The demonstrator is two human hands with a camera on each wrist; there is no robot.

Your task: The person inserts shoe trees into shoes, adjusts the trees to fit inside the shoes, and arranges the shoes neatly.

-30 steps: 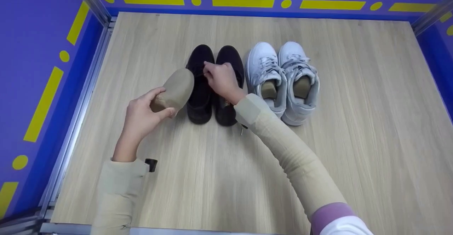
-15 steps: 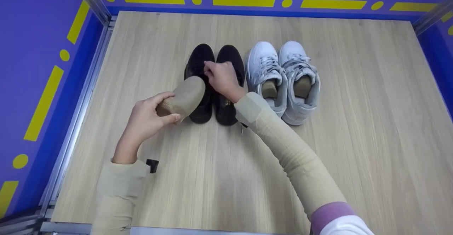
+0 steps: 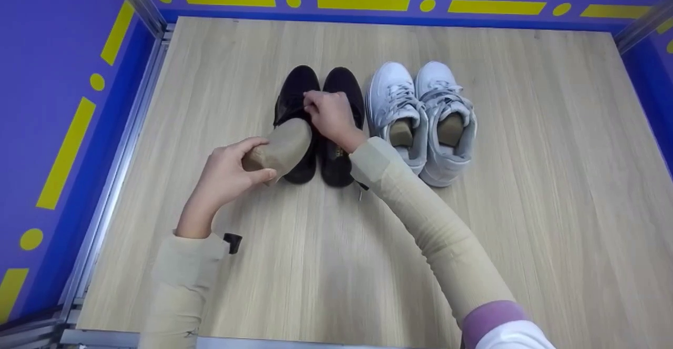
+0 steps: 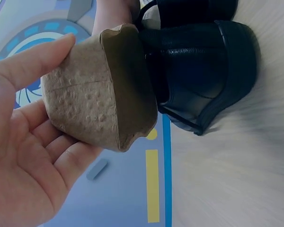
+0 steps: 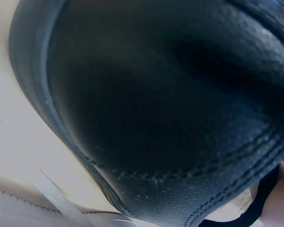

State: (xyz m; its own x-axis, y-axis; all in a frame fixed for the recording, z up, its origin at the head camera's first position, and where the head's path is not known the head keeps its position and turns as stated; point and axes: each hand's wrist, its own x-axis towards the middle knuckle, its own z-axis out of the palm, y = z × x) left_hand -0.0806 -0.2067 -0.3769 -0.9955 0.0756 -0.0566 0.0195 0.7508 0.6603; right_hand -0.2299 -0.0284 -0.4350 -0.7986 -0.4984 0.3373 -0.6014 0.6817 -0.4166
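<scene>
My left hand (image 3: 226, 173) grips a brown moulded-pulp shoe insert (image 3: 286, 141) by its hollow end, thumb on one side and fingers on the other. Its rounded end lies over the opening of the left black shoe (image 3: 297, 83), hiding part of it. In the left wrist view the insert (image 4: 80, 94) is close to the heel of a black leather shoe (image 4: 194, 80). My right hand (image 3: 334, 117) reaches over the right black shoe (image 3: 342, 83) and pinches the left shoe near its tongue. Black leather (image 5: 132, 118) fills most of the right wrist view; fingertips (image 5: 279, 203) show beside a dark strap.
Right of the black pair stand two white sneakers (image 3: 386, 89) with laces, brown inserts (image 3: 400, 132) inside them. All the shoes point away on a wood-grain board (image 3: 552, 181). Blue walls (image 3: 63, 49) with yellow marks and metal rails enclose it.
My left hand has carried the insert rightward and slightly nearer, so it now covers more of the left black shoe's opening. The right hand has stayed in place.
</scene>
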